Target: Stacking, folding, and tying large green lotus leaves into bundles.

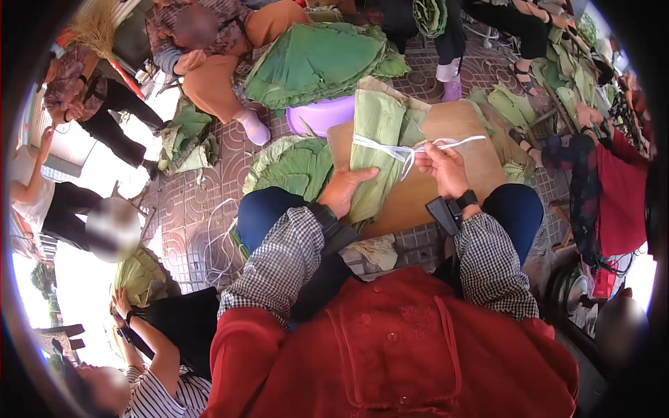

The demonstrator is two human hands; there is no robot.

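Left hand (346,189) lies flat on the folded leaf bundle (376,150) (on a brown board (453,125)), fingers spread; right hand (440,167) fingers pinch the white string (390,148) tight.

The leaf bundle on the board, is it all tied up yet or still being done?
Nearly. The folded leaf bundle lies on the brown board with white string already across it. The left hand presses it flat while the right hand grips the string ends. The knot looks unfinished, and a loose leaf pile waits beyond.
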